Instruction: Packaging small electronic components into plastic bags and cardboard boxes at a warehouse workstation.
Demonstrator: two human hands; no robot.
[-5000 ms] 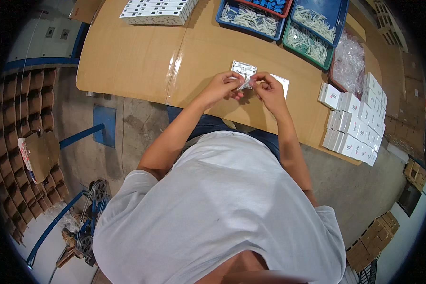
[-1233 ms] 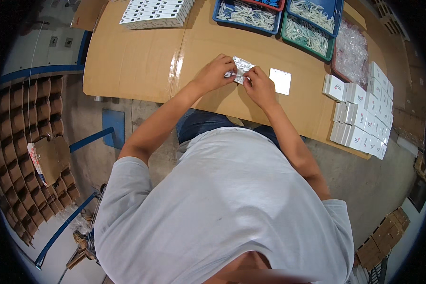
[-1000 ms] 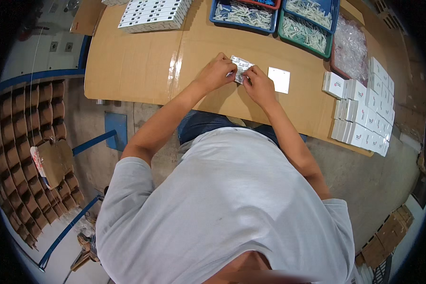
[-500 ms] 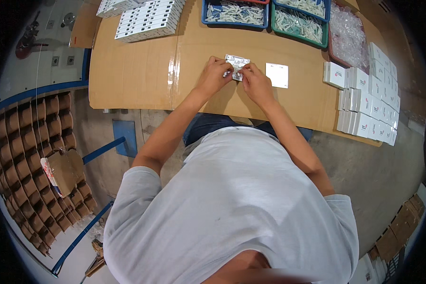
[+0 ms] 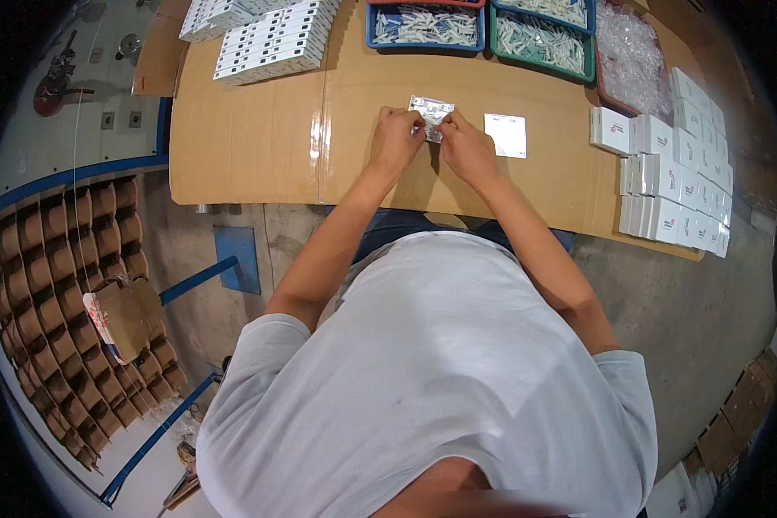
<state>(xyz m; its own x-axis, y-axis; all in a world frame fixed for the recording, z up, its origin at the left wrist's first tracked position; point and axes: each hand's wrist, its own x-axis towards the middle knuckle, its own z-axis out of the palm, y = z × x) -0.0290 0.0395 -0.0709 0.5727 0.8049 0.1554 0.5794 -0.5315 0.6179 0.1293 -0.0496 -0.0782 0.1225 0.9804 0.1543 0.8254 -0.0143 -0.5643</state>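
Leaning both forearms in over the counter's [image 5: 242, 151] near edge here, with a small white fitting [image 5: 432, 110] lying flat around the middle, well back from that edge, I guess so both hands can get at it comfortably. Left hand [image 5: 416, 128] is at its left side, fingers curled well in and fingertips bunched, and right hand [image 5: 443, 129] mirrors that on the right, thumb and finger nearly together, seemingly touching the fitting to steady it. Can't tell if either is pinching some tiny part, the knuckles hide it. A plain white square plate [image 5: 505, 138] sits just right of them, probably for easy reach, same for the blue tray [image 5: 427, 48] and green tray [image 5: 544, 72] of small pieces toward the far edge, while white boxes [image 5: 678, 186] are stacked by the near right corner, likely out of the way
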